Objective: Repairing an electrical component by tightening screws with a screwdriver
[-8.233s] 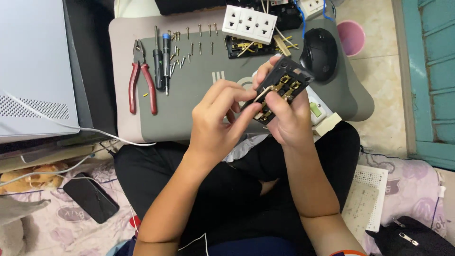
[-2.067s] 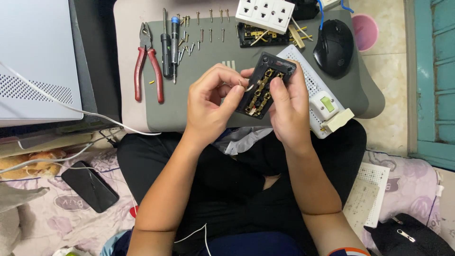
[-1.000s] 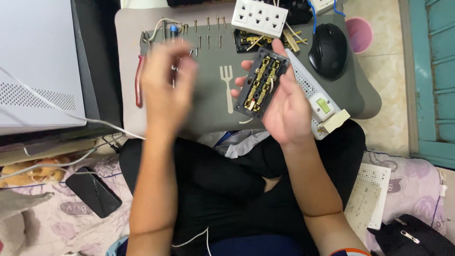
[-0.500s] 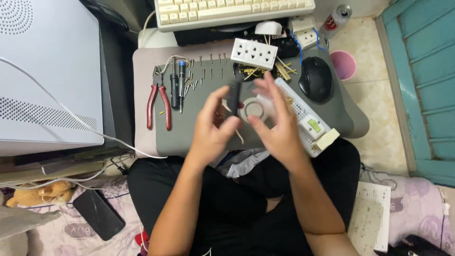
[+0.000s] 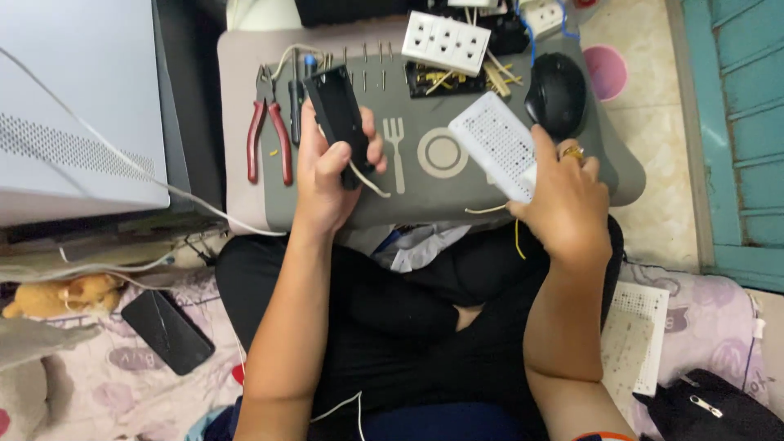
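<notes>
Presently, a black socket housing (image 5: pixel 343 122) is clamped in the left hand (image 5: pixel 327 175), held tilted above the grey tabletop (image 5: pixel 425 196), well apart from the right hand.

A white perforated board (image 5: pixel 498 145) is gripped at its near corner by the right hand (image 5: pixel 563 208), beside a black mouse (image 5: pixel 557 94).

Risk, as judged: a pale wire (image 5: pixel 366 181) trails from the housing and could be snagged on the red-handled pliers (image 5: pixel 268 139) or the row of screws (image 5: pixel 367 61); the board, held by one corner only, could be dropped.

Appearance: the housing is oblong, matt black, its closed back turned to the camera. A white socket faceplate (image 5: pixel 445 41) lies further back.
</notes>
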